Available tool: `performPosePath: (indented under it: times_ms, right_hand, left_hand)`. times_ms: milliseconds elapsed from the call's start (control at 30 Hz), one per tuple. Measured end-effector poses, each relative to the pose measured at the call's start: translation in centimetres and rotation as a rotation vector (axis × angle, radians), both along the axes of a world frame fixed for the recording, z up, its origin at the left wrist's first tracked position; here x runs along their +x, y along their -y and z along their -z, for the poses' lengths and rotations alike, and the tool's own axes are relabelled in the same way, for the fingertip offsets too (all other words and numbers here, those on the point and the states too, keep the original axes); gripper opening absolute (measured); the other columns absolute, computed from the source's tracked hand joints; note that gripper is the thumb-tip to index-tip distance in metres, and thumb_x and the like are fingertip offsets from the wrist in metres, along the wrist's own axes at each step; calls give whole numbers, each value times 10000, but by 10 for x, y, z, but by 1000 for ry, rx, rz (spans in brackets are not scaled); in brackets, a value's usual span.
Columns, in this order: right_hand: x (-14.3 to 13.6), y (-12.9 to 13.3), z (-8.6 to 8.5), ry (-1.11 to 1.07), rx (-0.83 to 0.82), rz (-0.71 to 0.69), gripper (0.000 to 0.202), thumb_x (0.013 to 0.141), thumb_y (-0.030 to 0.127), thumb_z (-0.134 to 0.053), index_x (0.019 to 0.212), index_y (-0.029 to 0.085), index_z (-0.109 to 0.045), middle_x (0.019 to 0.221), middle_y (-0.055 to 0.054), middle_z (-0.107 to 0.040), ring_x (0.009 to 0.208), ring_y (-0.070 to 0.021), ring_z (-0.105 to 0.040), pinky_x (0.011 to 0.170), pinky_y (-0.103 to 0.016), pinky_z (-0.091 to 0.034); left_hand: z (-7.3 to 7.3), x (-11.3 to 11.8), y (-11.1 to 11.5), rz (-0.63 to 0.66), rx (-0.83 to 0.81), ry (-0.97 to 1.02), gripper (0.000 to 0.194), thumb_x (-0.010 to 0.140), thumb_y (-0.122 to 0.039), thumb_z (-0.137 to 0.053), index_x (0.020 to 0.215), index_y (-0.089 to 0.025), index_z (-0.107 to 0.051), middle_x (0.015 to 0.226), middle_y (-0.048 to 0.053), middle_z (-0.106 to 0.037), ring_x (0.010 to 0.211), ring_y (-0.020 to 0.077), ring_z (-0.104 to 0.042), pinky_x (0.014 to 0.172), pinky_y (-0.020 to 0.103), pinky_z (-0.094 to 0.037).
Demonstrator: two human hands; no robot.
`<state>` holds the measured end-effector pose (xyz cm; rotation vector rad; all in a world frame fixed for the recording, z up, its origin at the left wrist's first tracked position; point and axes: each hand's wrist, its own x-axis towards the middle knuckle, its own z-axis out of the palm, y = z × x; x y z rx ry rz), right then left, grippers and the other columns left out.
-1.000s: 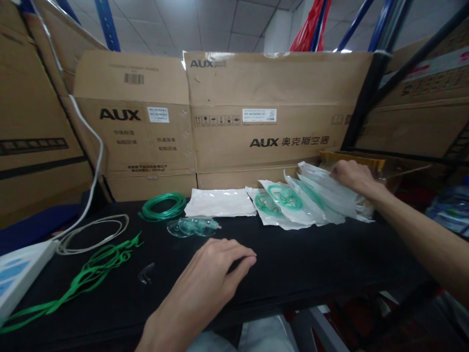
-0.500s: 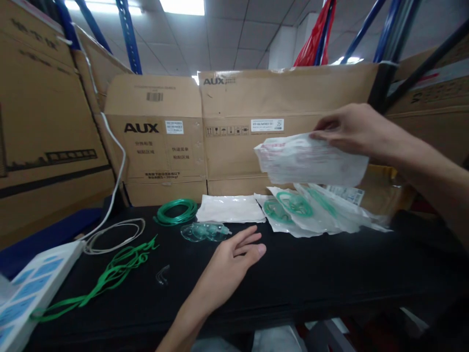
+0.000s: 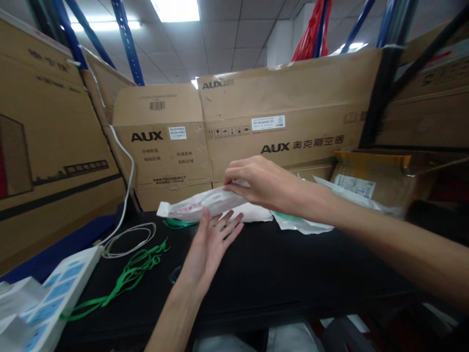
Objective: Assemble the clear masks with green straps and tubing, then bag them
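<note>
My right hand (image 3: 258, 181) pinches the right end of a white pouch with reddish print (image 3: 196, 205), which is held nearly level above the black surface. Under the pouch, my left hand (image 3: 209, 247) is open, palm up with its fingers spread. The left thumb tip meets the pouch's lower edge, though I cannot tell if it presses on it. Behind them, a flat white packet (image 3: 256, 213) and a coil of green tubing (image 3: 176, 223) are partly covered. More clear-and-white pouches (image 3: 304, 226) lie beyond my right forearm, with a bit of green inside.
Green straps (image 3: 135, 271), a thin pale cable loop (image 3: 128, 242) and a white power strip (image 3: 66, 293) lie at left. A small clear piece (image 3: 175, 275) is beside my left wrist. Cardboard boxes (image 3: 234, 146) wall the back. A yellow-taped parcel (image 3: 381, 181) stands at right.
My right hand has brought the white pouch leftward and down, over my left hand. The left hand has turned palm up and spread its fingers. The camera view has shifted slightly.
</note>
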<state>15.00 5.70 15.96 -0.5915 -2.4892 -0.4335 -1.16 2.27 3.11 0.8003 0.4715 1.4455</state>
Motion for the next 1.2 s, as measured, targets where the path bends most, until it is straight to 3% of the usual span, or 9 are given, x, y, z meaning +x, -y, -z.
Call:
performPosePath:
  times_ms: [200,333,467,600,700,833,1100,1200]
  right_hand:
    - [4,20,42,118,104,-70,169,998,182,-502,965,188,-667,962,-89,-671,903,-230,-592,807,-365,-420]
    - [11,28,54,69,31,-108,208,1016,257,-488,1008,214,-691,1026,-98,-690,971,-249,-603,851,-390,-468]
    - [29,21,49,-269,-118,-131,219,989,348,-550,1013,223,-729,1133,-74,-710,1058,-228,-643,932,-368,-491]
    - [61,-6,59,-647,-426,71,278,966,369,-555,851,186,-729,867,-51,-743,830,-192,-682,754,-306,-513]
    - [81,-25,81,-730,-692,91,311,913,429,-605,777,172,-717,741,-38,-712,668,-159,-640,619,-273,-480]
    - [88,-31,104,-788,-903,69,303,822,451,-697,776,153,-716,655,-18,-664,568,-124,-565,530,-248,-413]
    - [72,-24,108,-862,-1005,15,260,769,380,-761,782,120,-746,575,-3,-634,497,-84,-508,463,-210,-358]
    - [64,-24,109,-917,-1150,-21,234,771,321,-779,769,89,-747,526,-20,-648,429,-68,-490,424,-190,-356]
  left_hand:
    - [-4,-8,0,-186,125,23,494,913,-524,-603,1297,-214,-576,1317,107,-645,1225,289,-618,998,450,-557]
    - [-6,-4,4,-240,183,-19,446,909,-436,-596,1292,-210,-579,1291,100,-670,1200,283,-627,921,402,-587]
    - [-5,-1,4,-276,192,-70,400,886,-387,-588,1248,-216,-596,1239,79,-701,1177,285,-644,917,423,-589]
    - [-4,-2,1,-291,176,-114,371,906,-374,-514,1247,-243,-576,1245,65,-701,1244,303,-607,955,489,-569]
    - [-3,-1,1,-295,190,-181,381,916,-400,-477,1252,-245,-568,1271,71,-691,1268,308,-591,964,492,-563]
    - [-2,2,2,-278,216,-187,415,897,-433,-511,1251,-228,-579,1255,94,-698,1269,321,-586,963,481,-561]
    - [0,5,2,-230,206,-123,386,885,-369,-545,1252,-261,-597,1294,68,-676,1282,294,-565,918,400,-565]
    - [2,6,1,-224,202,-88,396,853,-356,-600,1232,-241,-621,1266,83,-685,1254,298,-578,892,383,-566]
